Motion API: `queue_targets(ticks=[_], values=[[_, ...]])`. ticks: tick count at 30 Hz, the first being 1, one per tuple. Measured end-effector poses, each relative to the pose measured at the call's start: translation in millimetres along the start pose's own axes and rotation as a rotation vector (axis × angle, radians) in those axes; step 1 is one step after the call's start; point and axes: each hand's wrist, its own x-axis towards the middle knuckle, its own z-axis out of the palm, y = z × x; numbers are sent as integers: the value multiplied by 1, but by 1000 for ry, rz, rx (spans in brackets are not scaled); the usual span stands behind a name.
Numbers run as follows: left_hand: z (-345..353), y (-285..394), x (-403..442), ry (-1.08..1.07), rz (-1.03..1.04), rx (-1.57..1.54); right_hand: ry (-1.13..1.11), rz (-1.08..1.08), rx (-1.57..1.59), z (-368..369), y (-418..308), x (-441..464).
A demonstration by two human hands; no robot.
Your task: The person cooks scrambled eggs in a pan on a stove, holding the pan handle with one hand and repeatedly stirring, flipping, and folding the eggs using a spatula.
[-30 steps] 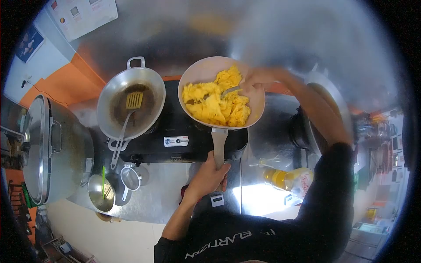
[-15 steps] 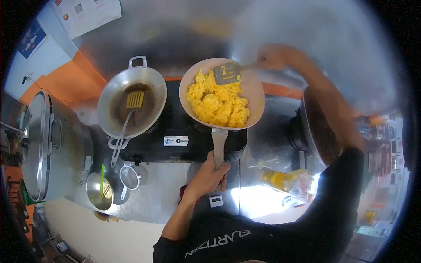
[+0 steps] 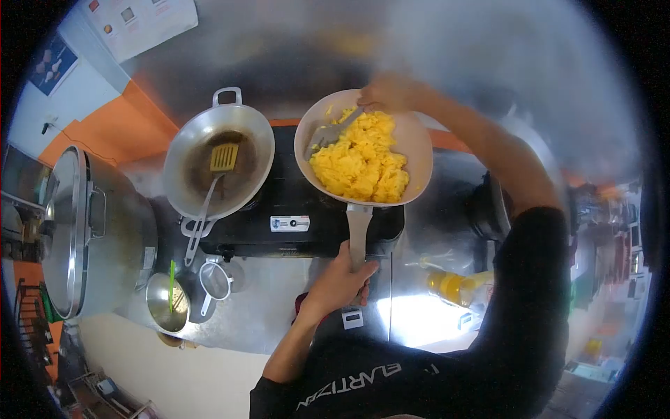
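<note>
Inside the pale pink pan [image 3: 420, 150], which is sitting on the black stove [image 3: 307, 194], yellow scrambled egg [image 3: 363, 164] is lying in a thick, lumpy heap. It is looking soft and moist, and one small bit is sticking to the far wall. The heap is covering the middle and the near side, while smooth pink surface is showing along the right edge. A grey spatula [image 3: 326, 135] is touching the egg at its left side. The right hand [image 3: 391, 93], a little blurred, is gripping the spatula above the far rim. The left hand [image 3: 340, 283] is clamping on the pan's handle [image 3: 358, 229], so the two hands are staying well apart. Just to the left, a wide metal pan [image 3: 183, 157] is holding a slotted turner [image 3: 223, 158]; only a narrow gap is dividing both rims. Steel table [image 3: 436, 216] is stretching to the right of the stove. Nearer the person, a yellow bottle [image 3: 445, 286] is resting at right, a strainer [image 3: 216, 281] at left.
</note>
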Motion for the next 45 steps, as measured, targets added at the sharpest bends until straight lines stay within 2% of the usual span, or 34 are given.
queue_targets(ticks=[3,6,8,10,12,18,21,24,27,30,33,36,38,42,45], values=[[1,7,-2,9,-3,21,-250,110,117,-31,-20,-17],[3,14,-3,2,-45,20,-452,343,291,-18,-22,-22],[2,11,-1,-3,-34,37,-484,256,435,-26,-21,-30],[3,9,0,1,-24,28,-507,294,496,-33,-21,-30],[4,7,1,7,-17,-4,-527,463,475,-34,-16,-27],[7,-2,2,23,55,-63,-320,624,350,-112,-38,-59],[5,4,-1,19,13,-53,-269,657,67,-119,-31,-73],[7,5,-3,32,60,-16,-170,590,-149,-125,-35,-94],[6,0,-1,1,75,-55,-23,503,-320,-93,-39,-115],[4,-9,4,-21,92,-60,-138,451,-199,-61,-69,-126],[5,2,-6,18,57,-57,-206,591,-10,-39,-78,-129],[3,9,-7,1,58,39,-108,501,280,-17,-84,-138],[2,7,-3,8,54,58,-57,568,315,-30,-111,-124],[3,4,-4,-3,45,6,-93,746,430,-24,-132,-76],[2,5,-5,7,44,-5,-9,632,274,-35,-139,-70]])
